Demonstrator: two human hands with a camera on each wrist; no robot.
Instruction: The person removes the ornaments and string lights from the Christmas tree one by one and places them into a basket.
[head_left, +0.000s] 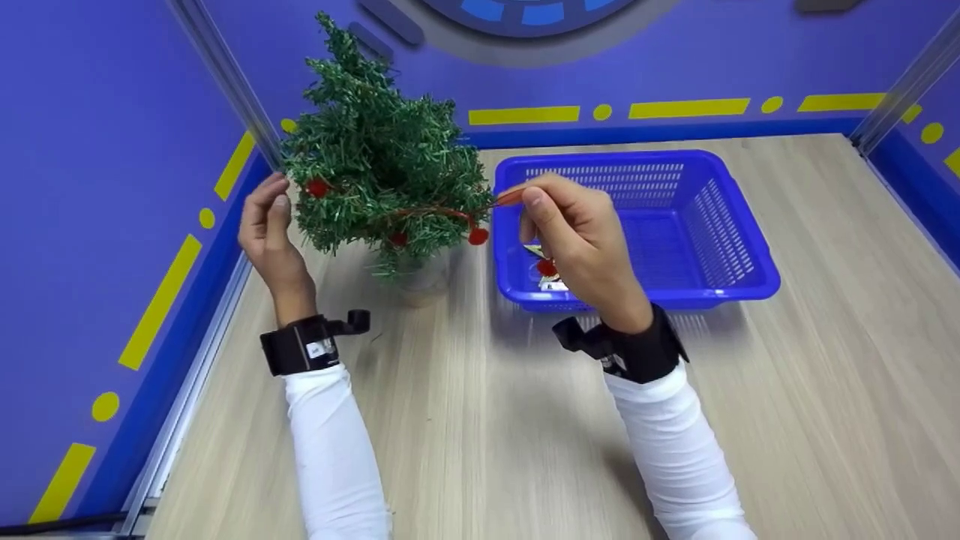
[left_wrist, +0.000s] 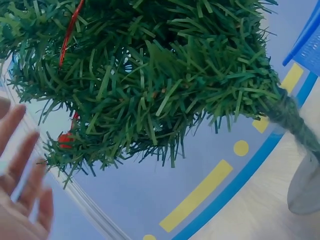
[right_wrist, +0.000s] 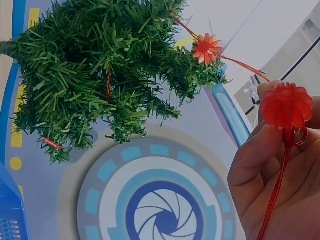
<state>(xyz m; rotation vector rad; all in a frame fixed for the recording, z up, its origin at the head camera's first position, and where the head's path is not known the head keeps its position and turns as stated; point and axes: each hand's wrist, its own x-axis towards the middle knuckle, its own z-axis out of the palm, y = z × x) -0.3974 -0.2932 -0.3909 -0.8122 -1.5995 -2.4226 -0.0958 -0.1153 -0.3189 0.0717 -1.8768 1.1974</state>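
Observation:
A small green tinsel Christmas tree [head_left: 382, 150] stands at the left of the table on a pale base, with a red string [head_left: 442, 211] running across its front branches. Red flower-shaped pieces [right_wrist: 206, 49] sit along that string. My right hand [head_left: 581, 240], right of the tree, pinches the string between thumb and fingers, at a red flower [right_wrist: 286, 106]; a length of string [right_wrist: 277, 195] hangs below it. My left hand [head_left: 271, 236] is at the tree's left side, fingers loosely bent and holding nothing, close to a red flower [head_left: 318, 187] on a branch.
Behind and below my right hand is a blue plastic basket [head_left: 750, 289] with perforated walls, with a red piece [head_left: 547, 268] and small flat items at its left end. Blue panels [head_left: 90, 187] with yellow markings enclose the wooden table [head_left: 480, 435] at the left and back.

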